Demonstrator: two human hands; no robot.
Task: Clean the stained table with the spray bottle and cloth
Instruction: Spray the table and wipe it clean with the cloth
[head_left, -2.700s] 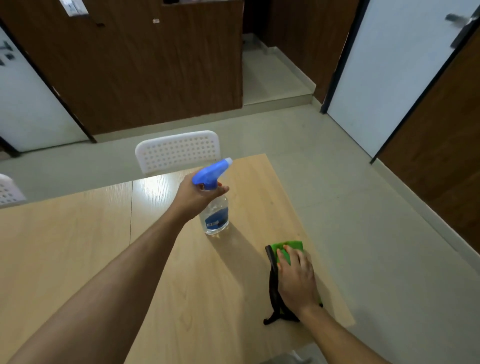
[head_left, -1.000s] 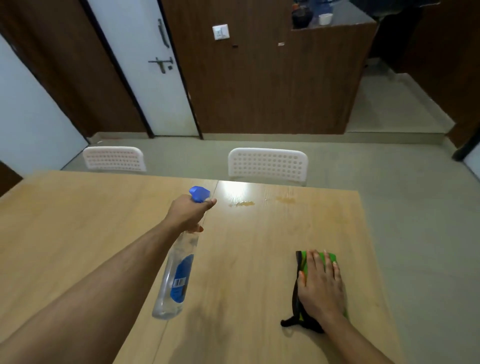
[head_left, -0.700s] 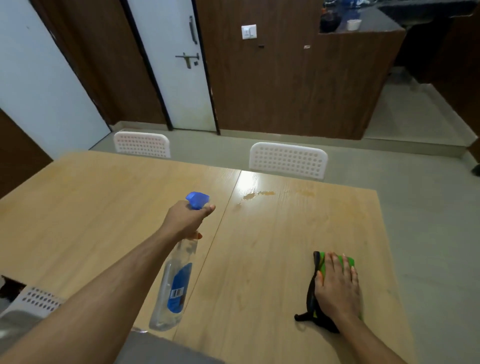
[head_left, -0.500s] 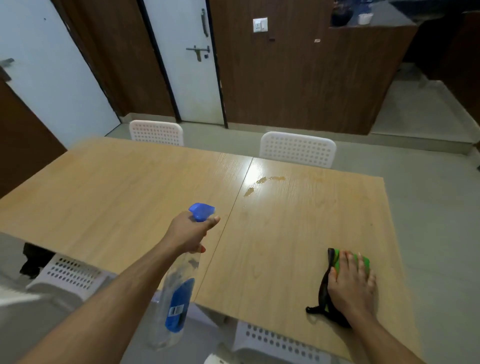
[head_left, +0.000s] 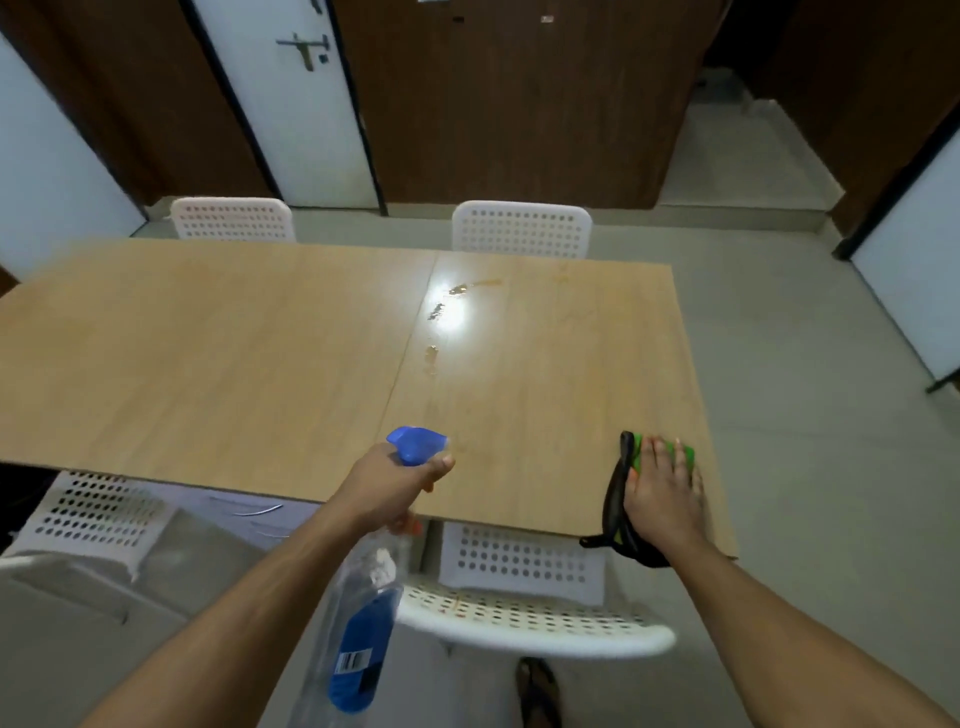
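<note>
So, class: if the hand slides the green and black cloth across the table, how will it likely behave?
The cloth is probably floppy: a black edge trails loose beside the right hand. It likely slides easily on the smooth, glossy table, and may bunch unless pressed flat, as the palm does now.

White chairs, doors and wood panelling are surrounding the work area.

Taking the white door (head_left: 291, 98) with its metal handle (head_left: 306, 47) as the landmark: dark brown wood panelling (head_left: 519, 104) is standing just to its right and again to its left. Two white perforated chairs are sitting in front of it, one (head_left: 232, 219) almost directly below it and one (head_left: 521, 228) further right. Well in front of the door, nearest the camera, another white perforated chair (head_left: 524, 587) is showing its seat and back, and a fourth (head_left: 93, 514) is sitting to that one's left. A sandalled foot (head_left: 537, 691) is resting on the grey floor (head_left: 810, 467) by the bottom edge.
</note>
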